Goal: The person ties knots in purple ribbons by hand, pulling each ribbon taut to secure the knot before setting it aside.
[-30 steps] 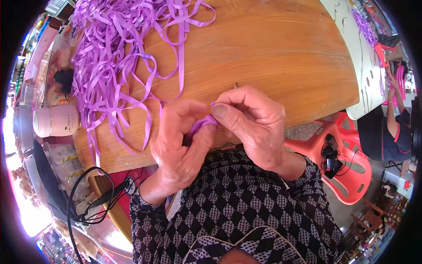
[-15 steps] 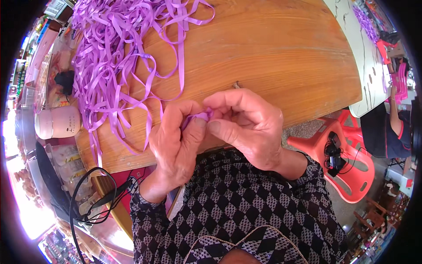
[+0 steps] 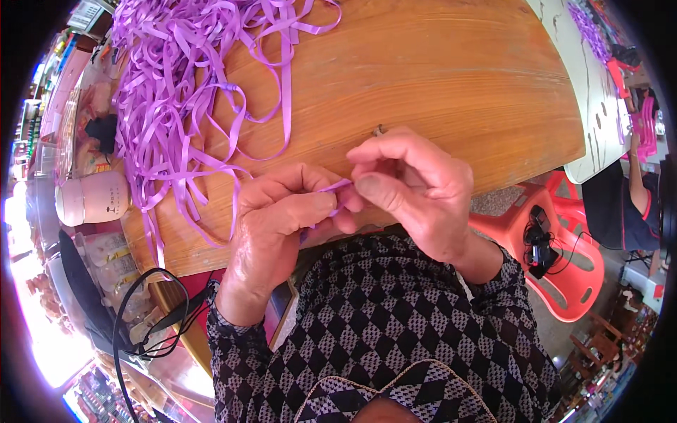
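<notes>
A purple ribbon piece (image 3: 341, 187), pinched by the fingers of the left hand (image 3: 271, 215), is right of the ribbon pile (image 3: 173, 95), nearer the wearer. Beside its tip, the right hand (image 3: 427, 194) has parted fingers. Fingertip shaping seems underway; regripping would call for precision.

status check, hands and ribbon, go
Left hand pinching purple ribbon. Right hand beside it, thumb and forefinger apart. Ribbon pile on wooden table, off left.

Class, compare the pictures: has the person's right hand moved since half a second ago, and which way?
Yes. Judged against the wooden table, the right hand has shifted slightly rightward, toward the table's right end.
</notes>
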### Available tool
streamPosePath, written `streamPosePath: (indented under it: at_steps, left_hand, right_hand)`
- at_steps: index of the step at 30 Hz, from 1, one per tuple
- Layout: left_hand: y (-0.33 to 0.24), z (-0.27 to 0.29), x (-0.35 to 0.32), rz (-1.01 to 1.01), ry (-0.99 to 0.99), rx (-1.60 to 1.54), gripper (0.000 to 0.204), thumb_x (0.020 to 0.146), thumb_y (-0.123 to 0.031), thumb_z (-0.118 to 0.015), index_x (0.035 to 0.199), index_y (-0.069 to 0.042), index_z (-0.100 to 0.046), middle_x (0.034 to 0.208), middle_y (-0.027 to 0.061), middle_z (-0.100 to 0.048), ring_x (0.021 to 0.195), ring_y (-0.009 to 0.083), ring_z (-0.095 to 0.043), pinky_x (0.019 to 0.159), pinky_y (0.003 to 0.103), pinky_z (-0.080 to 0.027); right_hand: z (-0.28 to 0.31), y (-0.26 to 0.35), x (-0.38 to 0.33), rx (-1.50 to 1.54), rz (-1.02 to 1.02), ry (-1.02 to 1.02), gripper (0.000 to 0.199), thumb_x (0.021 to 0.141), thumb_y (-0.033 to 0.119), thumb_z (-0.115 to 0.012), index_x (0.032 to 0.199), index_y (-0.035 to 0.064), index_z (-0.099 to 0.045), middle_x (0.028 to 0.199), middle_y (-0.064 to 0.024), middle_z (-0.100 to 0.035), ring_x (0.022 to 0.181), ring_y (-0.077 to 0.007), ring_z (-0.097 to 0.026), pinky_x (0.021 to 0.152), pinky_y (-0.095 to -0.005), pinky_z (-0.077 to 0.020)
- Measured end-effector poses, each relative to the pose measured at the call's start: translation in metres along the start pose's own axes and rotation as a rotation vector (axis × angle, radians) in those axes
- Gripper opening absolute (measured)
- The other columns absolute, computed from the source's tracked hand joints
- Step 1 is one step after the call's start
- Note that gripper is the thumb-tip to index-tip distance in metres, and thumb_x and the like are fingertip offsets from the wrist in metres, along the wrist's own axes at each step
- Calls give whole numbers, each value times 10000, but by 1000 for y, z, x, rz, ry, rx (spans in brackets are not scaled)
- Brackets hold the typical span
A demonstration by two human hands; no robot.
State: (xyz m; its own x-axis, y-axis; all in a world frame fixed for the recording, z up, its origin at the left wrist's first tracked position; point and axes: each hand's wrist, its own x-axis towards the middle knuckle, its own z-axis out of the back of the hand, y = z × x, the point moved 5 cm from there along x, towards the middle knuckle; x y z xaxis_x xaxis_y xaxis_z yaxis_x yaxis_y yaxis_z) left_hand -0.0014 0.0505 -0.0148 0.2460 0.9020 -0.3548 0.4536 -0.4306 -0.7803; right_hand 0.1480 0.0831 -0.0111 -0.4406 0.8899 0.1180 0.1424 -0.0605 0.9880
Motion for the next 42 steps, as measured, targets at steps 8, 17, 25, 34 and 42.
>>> streamPosePath:
  at_steps: [8, 17, 25, 34, 42]
  left_hand:
    - [9, 4, 0, -19, -106, -122, 192, 885, -134, -637, 961, 42, -633, 817, 93, -669, 636, 93, -567, 547, 194, -394]
    - [3, -2, -6, -34, -116, -81, 215, 876, -90, -624, 1052, 34, -616, 881, 91, -657, 633, 99, -568, 558, 197, -453]
    - [0, -3, -9, -106, -38, 8, 313, 820, -4, -615, 1131, 31, -604, 868, 77, -661, 569, 68, -528, 454, 180, -388]
    - [-29, 11, -32, -609, -556, 356, 238, 870, 8, -546, 1100, 20, -604, 842, 82, -659, 523, 5, -440, 433, 142, -256]
    - [-35, 19, -32, -572, -490, 835, 291, 788, 51, -578, 1073, 16, -627, 941, 100, -654, 740, 112, -597, 595, 191, -430]
  right_hand:
    - [-3, 21, -3, -590, 521, -34, 319, 695, 21, -780, 992, 50, -667, 872, -64, -593, 723, -204, -542, 628, -301, -439]
    - [0, 25, -1, -555, 476, -10, 180, 732, 26, -755, 891, 38, -672, 921, -84, -615, 760, -201, -556, 663, -300, -450]
    - [5, 11, 5, -8, 46, 135, 85, 769, 1, -733, 798, -28, -658, 1016, -168, -610, 894, -182, -589, 770, -283, -470]
    - [3, -1, 1, 404, -324, 292, 179, 787, 98, -751, 786, -24, -620, 837, -105, -598, 757, -136, -544, 643, -254, -422]
    - [7, 5, -3, 78, -240, 310, 133, 772, 42, -743, 774, -10, -622, 845, -112, -602, 772, -162, -567, 652, -272, -435]
